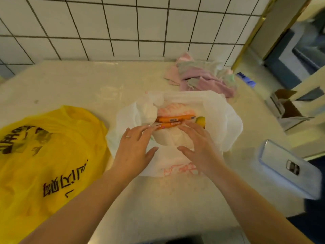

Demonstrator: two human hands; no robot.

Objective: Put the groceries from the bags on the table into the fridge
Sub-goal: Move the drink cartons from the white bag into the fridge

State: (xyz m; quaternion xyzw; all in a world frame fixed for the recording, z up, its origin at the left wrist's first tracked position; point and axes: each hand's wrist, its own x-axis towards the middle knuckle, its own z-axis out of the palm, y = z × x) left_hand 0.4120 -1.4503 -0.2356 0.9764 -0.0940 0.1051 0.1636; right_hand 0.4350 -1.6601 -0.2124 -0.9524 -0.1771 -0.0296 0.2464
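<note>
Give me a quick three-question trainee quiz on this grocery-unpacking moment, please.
1. True or false: the left hand and right hand both reach into the white plastic bag.
2. How many orange sausage sticks lie in the open bag?
3. Which lies to the person's left: A) the yellow plastic bag, B) the phone, C) the crumpled cloth?

Key: 1 true; 2 two; 3 A.
</note>
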